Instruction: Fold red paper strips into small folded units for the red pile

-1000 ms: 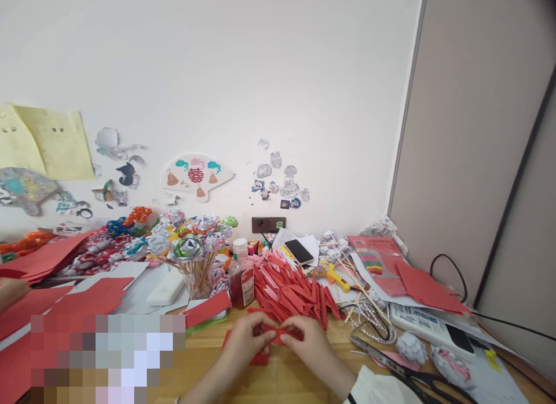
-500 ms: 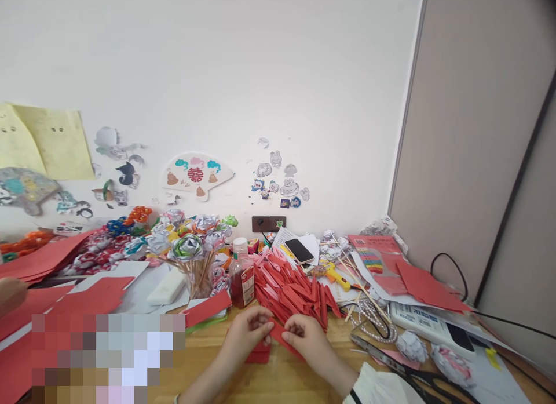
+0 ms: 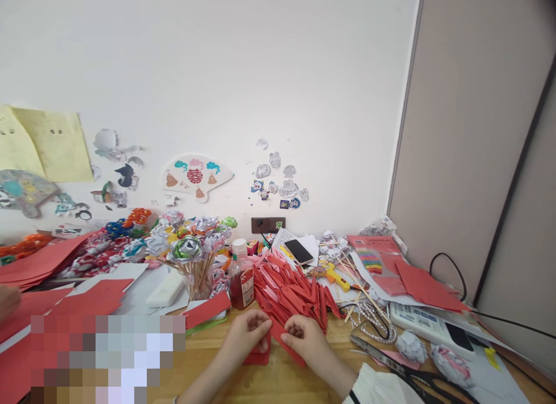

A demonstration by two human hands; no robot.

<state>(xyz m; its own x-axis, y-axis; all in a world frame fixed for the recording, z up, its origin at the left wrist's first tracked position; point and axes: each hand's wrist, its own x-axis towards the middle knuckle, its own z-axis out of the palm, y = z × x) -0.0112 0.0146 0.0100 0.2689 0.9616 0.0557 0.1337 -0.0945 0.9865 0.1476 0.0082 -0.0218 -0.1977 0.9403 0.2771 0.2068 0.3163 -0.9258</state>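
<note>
Item: another person's hand (image 3: 7, 301), far left of the left hand, partly out of view; its grip cannot be told. Item: red sheets (image 3: 98, 299), layered, well left of the left hand. Item: paper flowers (image 3: 187, 247) on sticks, beyond the left hand and to its left. Item: bottle (image 3: 242, 285) with a white cap, just beyond the left hand. Item: left hand (image 3: 248, 334), thumb and forefinger pinching the upper left edge of the strip. Item: small red stack (image 3: 258, 358), on the table just below the left hand's fingers. Item: red paper strip (image 3: 278, 334), between the two hands, slanting down under the right (its lower end pokes out below). Item: pile of folded red pieces (image 3: 291, 285), directly beyond both hands. Item: right hand (image 3: 306, 339), thumb and fingers pinching the strip. Item: phone (image 3: 299, 251), face up, farther beyond the right hand. Item: scissors (image 3: 402, 369), right of the right hand.
</note>
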